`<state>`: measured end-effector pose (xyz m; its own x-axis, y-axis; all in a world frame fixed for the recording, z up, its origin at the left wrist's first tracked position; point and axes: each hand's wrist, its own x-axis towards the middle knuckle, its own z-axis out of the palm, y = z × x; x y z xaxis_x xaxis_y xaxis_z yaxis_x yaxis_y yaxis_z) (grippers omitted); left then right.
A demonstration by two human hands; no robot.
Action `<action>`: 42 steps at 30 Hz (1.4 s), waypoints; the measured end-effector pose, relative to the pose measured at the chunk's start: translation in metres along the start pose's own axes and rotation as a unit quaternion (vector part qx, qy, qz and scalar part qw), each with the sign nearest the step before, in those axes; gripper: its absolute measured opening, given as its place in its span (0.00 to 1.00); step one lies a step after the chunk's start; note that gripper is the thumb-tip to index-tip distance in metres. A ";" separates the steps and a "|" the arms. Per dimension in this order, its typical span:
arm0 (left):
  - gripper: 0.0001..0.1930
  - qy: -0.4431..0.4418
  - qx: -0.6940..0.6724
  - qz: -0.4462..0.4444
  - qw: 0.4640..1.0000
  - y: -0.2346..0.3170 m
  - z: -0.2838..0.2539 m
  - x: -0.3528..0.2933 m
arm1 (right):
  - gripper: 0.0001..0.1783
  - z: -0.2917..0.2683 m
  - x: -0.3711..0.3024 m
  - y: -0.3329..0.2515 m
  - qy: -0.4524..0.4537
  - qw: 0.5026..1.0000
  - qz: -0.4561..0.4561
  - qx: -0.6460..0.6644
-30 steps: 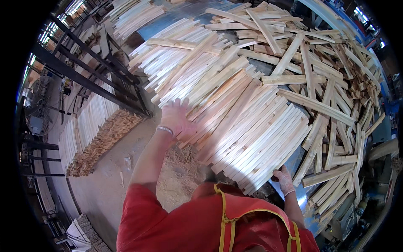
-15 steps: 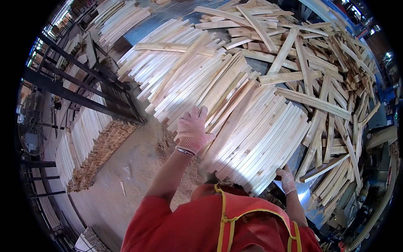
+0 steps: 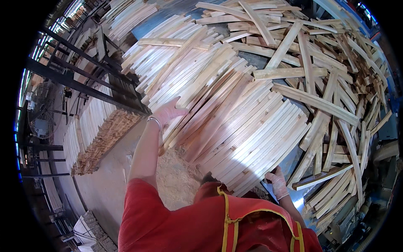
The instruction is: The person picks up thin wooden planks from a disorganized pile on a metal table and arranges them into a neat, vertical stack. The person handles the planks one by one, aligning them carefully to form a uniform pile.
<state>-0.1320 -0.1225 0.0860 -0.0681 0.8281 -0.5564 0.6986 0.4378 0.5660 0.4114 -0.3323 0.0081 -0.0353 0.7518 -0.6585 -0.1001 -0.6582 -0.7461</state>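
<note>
Rows of pale wooden slats lie side by side on the blue table. My left hand, in a pinkish glove, is at the near left ends of the slats. Its thumb is apart from its fingers, and it touches the edge of a slat in the middle of the row. Several darker brownish slats lie askew to the right of it. My right hand, also gloved, rests against the right edge of the row near its front end. Its thumb and fingers are apart; some fingertips are hidden.
A large heap of loose slats covers the right side of the table. Two slats lie crosswise over the far row. At left, a stack of slats stands by a dark metal frame. Sawdust covers the floor.
My left hand has moved left and a little farther away. Slats beside it have shifted left and spread askew. My right hand has moved slightly left along the row's edge.
</note>
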 end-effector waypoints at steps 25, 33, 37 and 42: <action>0.59 0.145 0.361 -0.036 0.921 0.073 0.058 -0.055 | 0.37 -0.026 0.032 0.005 -0.069 0.984 0.050 -0.156; 0.59 0.204 0.348 0.014 0.915 0.053 0.049 -0.033 | 0.31 -0.012 0.041 -0.042 0.038 0.997 0.042 -0.048; 0.59 0.183 0.262 0.021 0.947 0.046 0.041 -0.012 | 0.32 0.008 0.043 -0.074 0.041 0.994 0.069 -0.075; 0.59 0.153 0.290 0.006 0.945 0.038 0.004 0.017 | 0.29 0.047 0.060 -0.092 0.073 0.989 0.106 -0.078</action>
<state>-0.1038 -0.0931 0.0954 -0.1988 0.9332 -0.2994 0.9672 0.2361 0.0939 0.3715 -0.2249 0.0415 0.1060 0.5903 -0.8002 0.0487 -0.8069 -0.5887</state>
